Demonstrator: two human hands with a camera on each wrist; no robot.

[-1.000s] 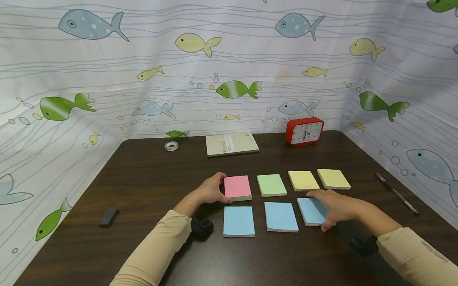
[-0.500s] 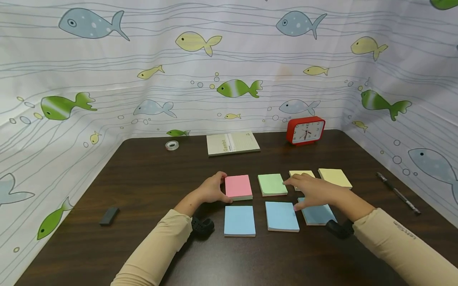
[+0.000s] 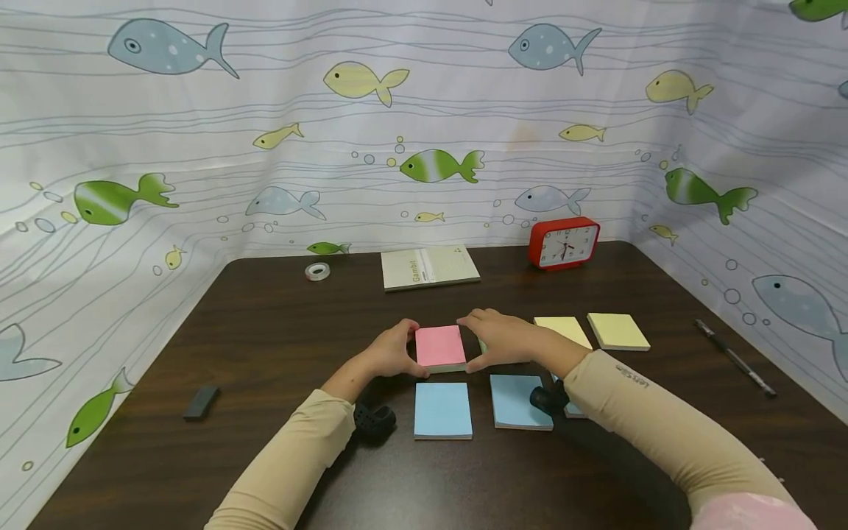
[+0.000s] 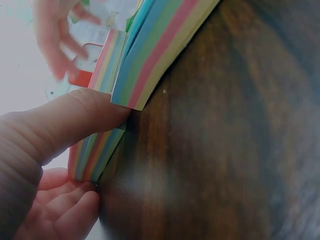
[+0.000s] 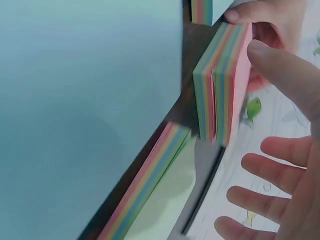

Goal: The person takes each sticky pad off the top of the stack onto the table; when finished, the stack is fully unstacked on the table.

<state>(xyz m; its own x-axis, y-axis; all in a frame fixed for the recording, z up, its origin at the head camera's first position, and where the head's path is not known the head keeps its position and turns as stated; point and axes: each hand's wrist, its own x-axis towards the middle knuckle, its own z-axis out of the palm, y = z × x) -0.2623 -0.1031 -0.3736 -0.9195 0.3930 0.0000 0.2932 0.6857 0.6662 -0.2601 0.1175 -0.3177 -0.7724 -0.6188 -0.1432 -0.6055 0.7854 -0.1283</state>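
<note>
My left hand [image 3: 387, 355] grips the left side of a pink-topped stack of two sticky note pads [image 3: 440, 346], thumb at the near corner and fingers at the far one. My right hand [image 3: 506, 338] hovers over a green sticky note pad [image 5: 162, 200], its fingertips close to the stack's right edge. In the right wrist view its fingers are spread and hold nothing; contact with the stack is unclear. Blue sticky note pads lie in front: one nearest [image 3: 442, 411], a second [image 3: 517, 401] to its right, and a third [image 3: 573, 411] mostly under the right forearm.
Two yellow pads [image 3: 563, 330] [image 3: 618, 331] lie at the right, with a pen [image 3: 735, 358] beyond. At the back are a tape roll [image 3: 317, 271], a notebook [image 3: 430, 268] and a red clock [image 3: 565, 244]. A small dark block [image 3: 202, 403] sits left.
My right hand has moved left from the rightmost blue pad, across the other pads, to the right side of the pink stack. The left hand stays in place.
</note>
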